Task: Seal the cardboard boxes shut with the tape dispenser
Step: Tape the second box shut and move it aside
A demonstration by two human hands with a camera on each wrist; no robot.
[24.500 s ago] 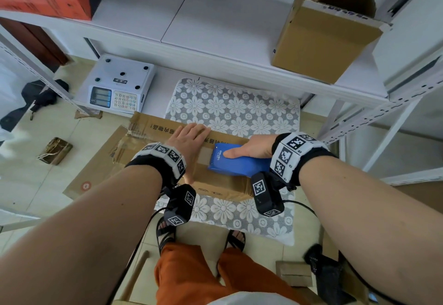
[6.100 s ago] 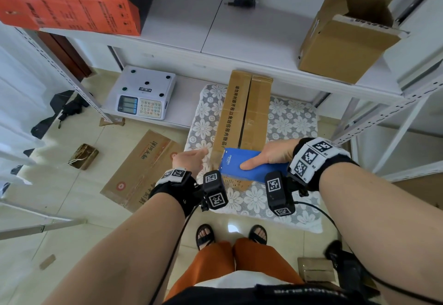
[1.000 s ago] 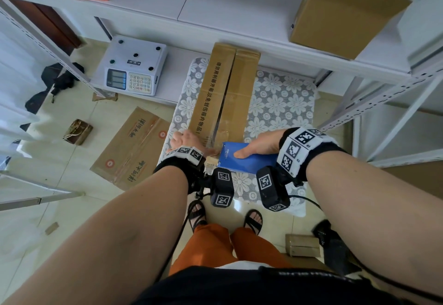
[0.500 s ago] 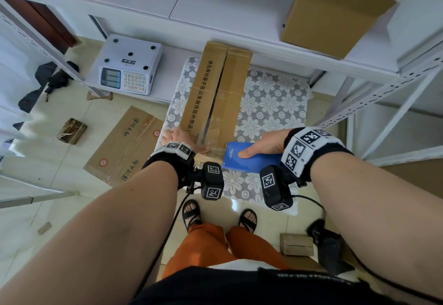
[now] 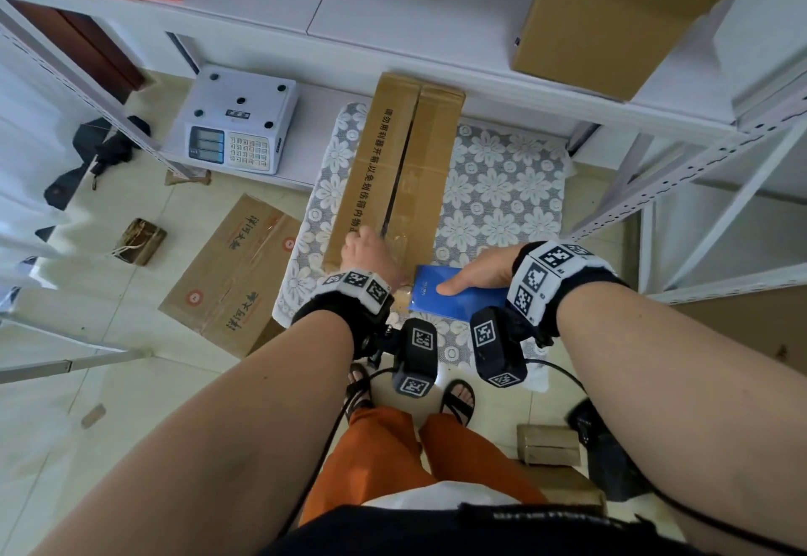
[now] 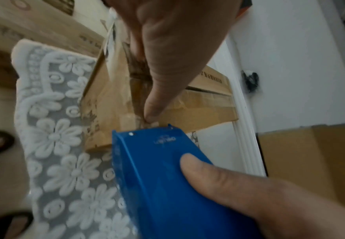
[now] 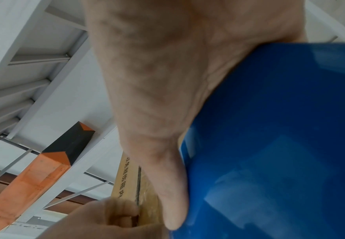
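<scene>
The tape dispenser (image 5: 456, 298) in my right hand (image 5: 482, 271) is plain bright blue. The cardboard box (image 5: 425, 171) is brown, with a line of black printed characters along one flap. The cloth (image 5: 502, 202) under it is grey with white lace flowers. The scale (image 5: 240, 119) is white, the trousers (image 5: 393, 464) are orange, and the wrist bands (image 5: 546, 276) are black and white squares.

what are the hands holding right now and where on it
The right hand grips the blue tape dispenser around its body, thumb on top. The left hand holds nothing; it presses the tape end onto the cardboard box.
</scene>
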